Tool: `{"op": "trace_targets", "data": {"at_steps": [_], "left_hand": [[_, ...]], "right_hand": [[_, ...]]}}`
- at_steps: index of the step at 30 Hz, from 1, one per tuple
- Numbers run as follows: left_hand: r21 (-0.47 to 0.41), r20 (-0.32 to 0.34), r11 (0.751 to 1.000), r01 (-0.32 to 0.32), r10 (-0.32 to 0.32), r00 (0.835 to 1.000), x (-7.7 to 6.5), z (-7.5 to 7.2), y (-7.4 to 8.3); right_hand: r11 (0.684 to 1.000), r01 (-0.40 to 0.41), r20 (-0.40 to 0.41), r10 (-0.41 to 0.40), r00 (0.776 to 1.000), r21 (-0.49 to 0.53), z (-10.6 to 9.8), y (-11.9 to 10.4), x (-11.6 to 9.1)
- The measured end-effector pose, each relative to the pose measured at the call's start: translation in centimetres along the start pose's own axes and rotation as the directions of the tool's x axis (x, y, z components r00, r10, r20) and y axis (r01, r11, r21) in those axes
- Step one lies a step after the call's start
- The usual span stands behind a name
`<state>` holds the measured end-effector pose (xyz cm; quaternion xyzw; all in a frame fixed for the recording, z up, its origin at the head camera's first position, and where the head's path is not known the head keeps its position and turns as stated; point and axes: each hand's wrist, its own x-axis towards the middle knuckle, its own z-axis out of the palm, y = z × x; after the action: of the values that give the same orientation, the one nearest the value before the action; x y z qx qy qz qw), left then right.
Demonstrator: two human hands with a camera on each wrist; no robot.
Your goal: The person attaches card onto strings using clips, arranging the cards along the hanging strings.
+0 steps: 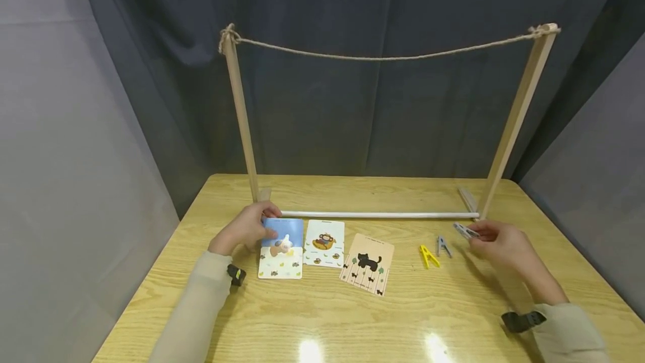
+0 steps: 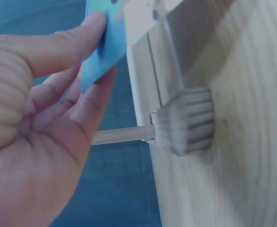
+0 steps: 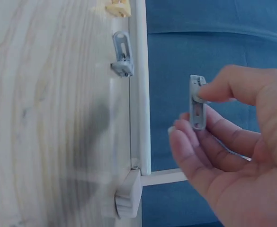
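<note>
Fingers and thumb of the left hand (image 1: 243,229) are pinching the blue-topped card (image 1: 282,261) at its far left corner; the thumb is covering part of its edge, and the left wrist view is cutting the card off at the top, so whether its near edge is touching the table (image 1: 353,329) I cannot tell. The small animal printed on it is looking too blurred to name. To its right, the monkey card (image 1: 325,243) is lying just beside it, and the cat card (image 1: 368,263) is lying askew, farther right and nearer. On the right side, the right hand (image 1: 504,244) is holding a grey clothespin (image 1: 464,231) between thumb and fingers, the fingertips behind it partly hiding. A second grey clothespin (image 1: 444,246) is resting on the table to its left, with a yellow clothespin (image 1: 429,257) near it, which the right wrist view is cropping at its upper edge. Beyond, a cord (image 1: 378,59) is sagging between two wooden posts (image 1: 519,116), the left one's foot partly hiding behind the left hand.
</note>
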<state>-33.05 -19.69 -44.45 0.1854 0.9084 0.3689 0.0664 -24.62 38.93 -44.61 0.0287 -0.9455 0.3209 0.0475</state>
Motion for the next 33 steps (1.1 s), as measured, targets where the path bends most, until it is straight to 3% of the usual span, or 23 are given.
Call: {"op": "trace_targets", "data": {"at_steps": [8,13,18,21,25,33], "left_hand": [[-0.109,-0.014,0.992,-0.058,0.056,0.998,0.3,-0.9,0.2],[-0.166,-0.021,0.985,-0.045,0.042,0.999,0.6,-1.3,0.3],[-0.268,-0.021,0.963,-0.043,0.039,0.999,0.8,-1.8,0.7],[-0.307,-0.030,0.950,-0.058,0.051,0.998,1.0,-2.2,1.2],[-0.317,-0.062,0.946,-0.066,0.049,0.997,1.1,-2.6,2.0],[-0.284,-0.188,0.956,-0.074,0.020,0.982,1.5,-3.3,3.1]], "right_hand": [[0.995,0.031,-0.070,-0.024,0.997,0.097,-0.4,-1.2,0.3],[0.992,0.031,-0.107,-0.018,0.994,0.123,-1.1,-2.4,0.3],[0.992,0.057,-0.158,-0.038,0.987,0.113,-1.8,-3.5,0.7],[0.984,0.085,-0.177,-0.057,0.983,0.159,-2.3,-4.1,1.0],[0.965,0.130,-0.195,-0.085,0.977,0.226,-3.0,-5.1,1.6],[0.939,0.160,-0.272,-0.076,0.959,0.303,-3.9,-7.7,2.6]]}}
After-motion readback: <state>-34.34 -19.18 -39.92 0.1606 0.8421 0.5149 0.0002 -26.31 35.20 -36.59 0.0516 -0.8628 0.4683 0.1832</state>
